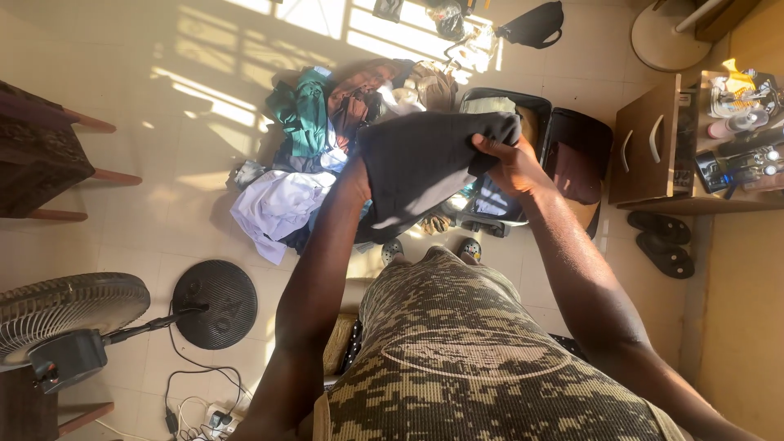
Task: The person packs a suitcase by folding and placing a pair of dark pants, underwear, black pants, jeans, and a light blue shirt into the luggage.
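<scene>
Both hands grip dark garment (416,167) edges above clothes pile (314,155).

Tiled floor (147,98): clothes pile (310,155), open suitcase (563,147), fan (73,318), sandals (661,241).

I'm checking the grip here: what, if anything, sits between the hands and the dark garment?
Nothing visible does. The right hand grips the dark garment directly at its upper edge. The left hand is mostly hidden behind the cloth, so its contact cannot be seen. The clothes pile lies below on the floor.
</scene>
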